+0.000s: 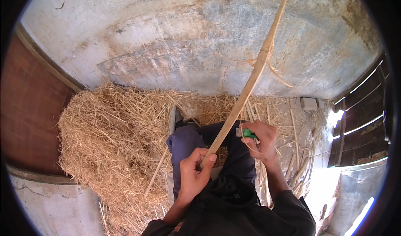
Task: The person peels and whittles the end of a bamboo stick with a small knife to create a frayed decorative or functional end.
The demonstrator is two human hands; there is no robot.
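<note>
My left hand (195, 174) is closed around the lower end of a long split bamboo strip (242, 95). The strip slants up and to the right, and its narrow far end shows in front of the wall. At a joint partway along it, thin curled shavings (279, 75) hang off the edge. In my right hand (263, 141) is a small green-handled cutter (249, 133) with a short pale blade end close to the strip's right edge. My fingers cover part of it, so its exact kind is unclear. A thin fibre curls beside that hand.
A large heap of straw (112, 140) lies to the left of my legs (184, 146). Thin sticks (294, 138) and more straw are scattered on the right, near a grey block (309, 103). Ahead stands a stained wall (175, 40); dark slats (361, 127) are at the right.
</note>
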